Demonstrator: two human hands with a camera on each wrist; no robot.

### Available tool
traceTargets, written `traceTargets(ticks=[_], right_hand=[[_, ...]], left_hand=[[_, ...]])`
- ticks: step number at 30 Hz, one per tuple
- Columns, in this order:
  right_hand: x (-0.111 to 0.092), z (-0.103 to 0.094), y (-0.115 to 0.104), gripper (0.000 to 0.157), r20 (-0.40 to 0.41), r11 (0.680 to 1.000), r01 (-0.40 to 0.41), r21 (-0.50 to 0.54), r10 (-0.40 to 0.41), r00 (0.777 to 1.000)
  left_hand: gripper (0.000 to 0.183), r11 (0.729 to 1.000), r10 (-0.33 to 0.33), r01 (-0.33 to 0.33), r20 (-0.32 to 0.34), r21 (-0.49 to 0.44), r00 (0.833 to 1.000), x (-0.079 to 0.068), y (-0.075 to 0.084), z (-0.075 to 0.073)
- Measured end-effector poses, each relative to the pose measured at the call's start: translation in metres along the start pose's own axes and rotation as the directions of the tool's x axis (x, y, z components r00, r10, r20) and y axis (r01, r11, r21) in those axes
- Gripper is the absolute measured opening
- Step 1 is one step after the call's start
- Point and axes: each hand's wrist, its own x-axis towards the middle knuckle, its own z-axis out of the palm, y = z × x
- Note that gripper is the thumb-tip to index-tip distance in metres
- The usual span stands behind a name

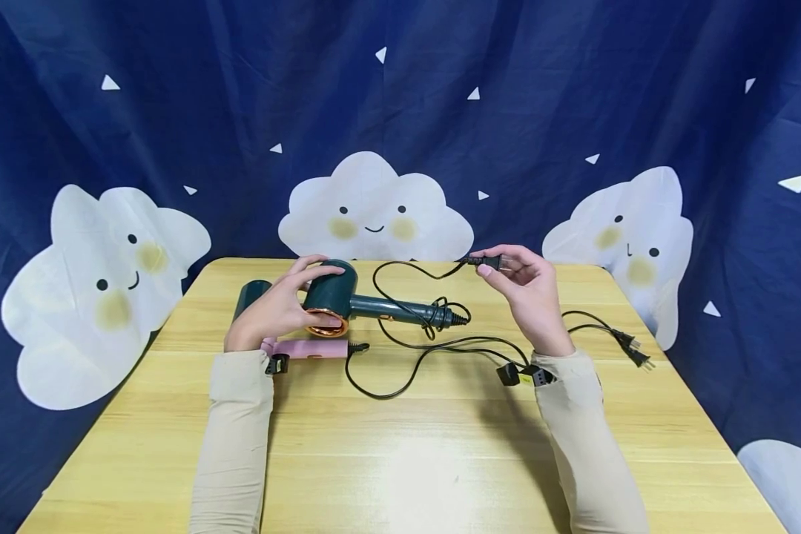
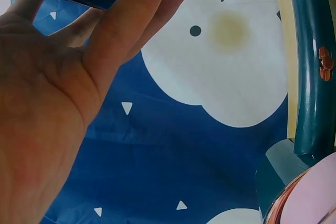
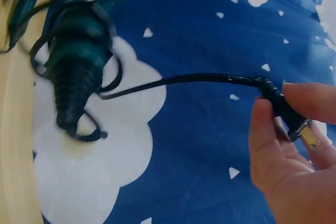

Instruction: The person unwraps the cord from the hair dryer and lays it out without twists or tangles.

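Observation:
My left hand (image 1: 270, 311) grips a dark green hair dryer (image 1: 330, 291) by its barrel, thumb near the copper-rimmed end and fingers over the top. The dryer's handle points right, its black cord (image 3: 184, 78) looped around the handle's end. Farther right, my right hand (image 1: 532, 297) pinches the cord's two-prong plug (image 3: 286, 113) between thumb and fingers, prongs facing away from the cord. Partly hidden behind my left hand is a second green hair dryer (image 1: 252, 294). A pink hair dryer (image 1: 314, 348) lies on the table just below the held one.
Black cords (image 1: 400, 394) run across the wooden table (image 1: 387, 437) from the dryers toward the right wrist. Two plugs (image 1: 630, 348) lie near the table's right edge. Behind the table hangs a blue curtain (image 1: 427, 111) with cloud prints.

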Motion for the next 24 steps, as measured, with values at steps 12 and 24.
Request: traceTargets(ticks=[12,24], right_hand=[[-0.010,0.009,-0.021,0.032,0.145,0.964,0.051,0.259,-0.091,0.985],[-0.016,0.006,-0.029,0.031,0.286,0.991,-0.042,0.124,0.005,0.958]], left_hand=[[0.086,1.000,0.014,-0.015,-0.014,-0.019,1.000,-0.001,-0.002,0.000],[0.086,0.999,-0.004,0.003,-0.029,-0.054,1.000,-0.001,-0.005,-0.002]])
